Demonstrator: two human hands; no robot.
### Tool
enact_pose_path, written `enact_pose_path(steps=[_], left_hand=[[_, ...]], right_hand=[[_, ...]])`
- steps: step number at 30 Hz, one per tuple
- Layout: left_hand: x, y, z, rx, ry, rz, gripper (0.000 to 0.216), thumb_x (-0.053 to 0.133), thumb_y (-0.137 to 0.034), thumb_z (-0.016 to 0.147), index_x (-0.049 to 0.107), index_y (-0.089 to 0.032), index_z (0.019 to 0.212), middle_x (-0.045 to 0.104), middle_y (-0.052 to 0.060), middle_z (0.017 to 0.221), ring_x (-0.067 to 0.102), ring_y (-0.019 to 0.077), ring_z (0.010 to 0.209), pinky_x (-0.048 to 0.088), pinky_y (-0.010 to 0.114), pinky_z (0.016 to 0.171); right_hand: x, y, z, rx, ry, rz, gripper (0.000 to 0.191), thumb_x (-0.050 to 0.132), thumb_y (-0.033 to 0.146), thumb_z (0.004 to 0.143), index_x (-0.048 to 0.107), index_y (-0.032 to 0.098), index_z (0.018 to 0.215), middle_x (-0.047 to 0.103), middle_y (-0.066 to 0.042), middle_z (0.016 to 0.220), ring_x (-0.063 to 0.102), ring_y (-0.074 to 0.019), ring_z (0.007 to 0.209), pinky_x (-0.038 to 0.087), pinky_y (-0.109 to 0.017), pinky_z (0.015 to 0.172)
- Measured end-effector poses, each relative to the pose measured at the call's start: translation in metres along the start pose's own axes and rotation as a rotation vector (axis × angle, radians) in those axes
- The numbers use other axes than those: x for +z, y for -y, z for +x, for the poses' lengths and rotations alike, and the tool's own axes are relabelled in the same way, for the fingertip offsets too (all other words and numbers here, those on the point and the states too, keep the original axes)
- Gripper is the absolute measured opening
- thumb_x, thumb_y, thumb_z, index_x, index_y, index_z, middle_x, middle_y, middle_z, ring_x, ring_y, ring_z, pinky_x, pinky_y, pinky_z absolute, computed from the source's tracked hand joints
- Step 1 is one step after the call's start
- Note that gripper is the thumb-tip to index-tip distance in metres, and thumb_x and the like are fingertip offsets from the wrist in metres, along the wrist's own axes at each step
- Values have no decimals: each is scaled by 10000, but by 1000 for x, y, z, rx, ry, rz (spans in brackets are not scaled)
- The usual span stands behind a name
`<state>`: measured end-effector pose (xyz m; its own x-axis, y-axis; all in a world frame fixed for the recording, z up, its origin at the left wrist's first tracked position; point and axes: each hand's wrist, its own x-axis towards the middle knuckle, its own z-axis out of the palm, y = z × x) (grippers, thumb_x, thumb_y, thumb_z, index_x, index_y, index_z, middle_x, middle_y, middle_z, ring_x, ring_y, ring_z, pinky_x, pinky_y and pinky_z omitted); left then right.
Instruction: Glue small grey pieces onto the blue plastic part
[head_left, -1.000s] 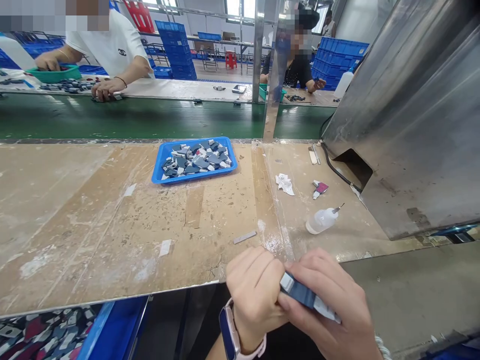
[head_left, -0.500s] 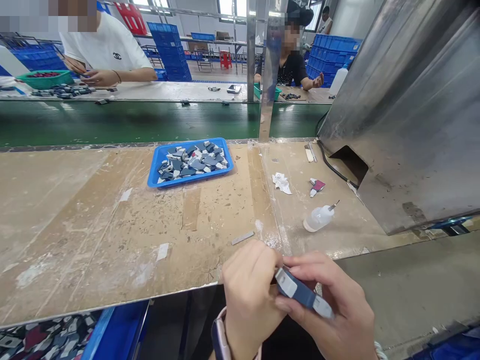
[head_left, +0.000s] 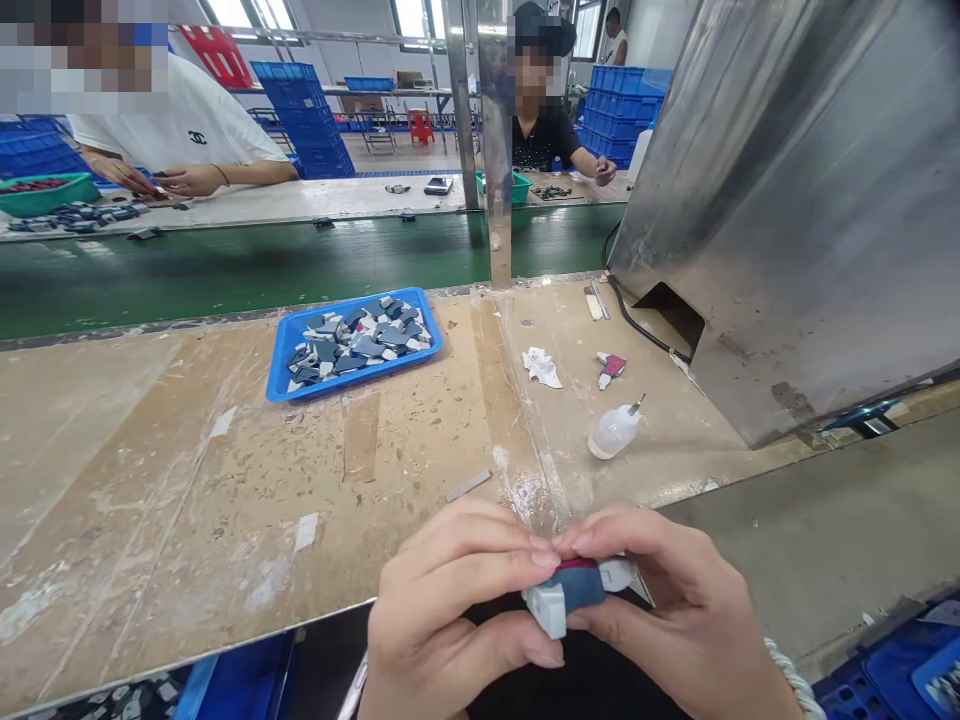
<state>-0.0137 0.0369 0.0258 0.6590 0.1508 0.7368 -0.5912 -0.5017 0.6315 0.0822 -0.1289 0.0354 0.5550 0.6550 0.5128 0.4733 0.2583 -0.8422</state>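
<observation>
Fingers (head_left: 480, 578), bluish piece (head_left: 582, 590) between — bottle (head_left: 613, 434) beyond

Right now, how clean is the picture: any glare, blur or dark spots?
Head view, bench: glare patch between the strip and bottle; head view, background: windows washed out; head view, foreground: the part, held by left hand and right hand, looks fairly sharp though partly covered, the area below near black.
</observation>
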Motion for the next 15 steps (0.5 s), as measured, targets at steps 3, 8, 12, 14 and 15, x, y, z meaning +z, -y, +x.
enact_pose_path(steps=[3, 8, 12, 14, 15], left_hand=[[0, -1, 1, 6, 0, 0, 260, 751, -363, 873, 718, -148, 1016, 745, 54, 892, 698, 161, 847, 612, 283, 769], [-1, 0, 3, -36, -1, -62, 239, 756, -384, 868, 725, -173, 974, 733, 56, 869, 705, 169, 787, 626, 290, 714], [0, 2, 3, -33, 0, -74, 294, 794, -406, 825, 722, -165, 977, 731, 59, 838, 708, 173, 754, 622, 287, 685], [2, 0, 4, -31, 4, -52, 274, 796, -379, 831, 715, -158, 971, 734, 52, 828, 708, 168, 755, 621, 279, 692], [3, -1, 5, -32, 2, -37, 249, 790, -359, 844, 714, -155, 966, 735, 47, 826, 707, 163, 758, 619, 272, 693]], right_hand=[[-1, 3, -1, -8, 2, 29, 201, 776, 158, 876, 673, 223, 1036, 772, -31, 950, 744, -156, 897, 618, -209, 828], [-2, 8, 5, -79, 7, 3, 133, 760, 173, 893, 694, 198, 1006, 777, -55, 902, 750, -161, 828, 627, -212, 758], [-2, 6, 6, -91, -6, 34, 157, 762, 174, 890, 702, 210, 1031, 778, -53, 893, 756, -177, 822, 636, -232, 741], [-2, 5, 5, -100, -17, 36, 155, 759, 178, 892, 707, 214, 1034, 779, -53, 887, 758, -182, 816, 640, -238, 736], [-3, 4, 4, -107, -28, 35, 144, 755, 182, 896, 709, 212, 1028, 779, -54, 889, 758, -180, 817, 640, -233, 736]])
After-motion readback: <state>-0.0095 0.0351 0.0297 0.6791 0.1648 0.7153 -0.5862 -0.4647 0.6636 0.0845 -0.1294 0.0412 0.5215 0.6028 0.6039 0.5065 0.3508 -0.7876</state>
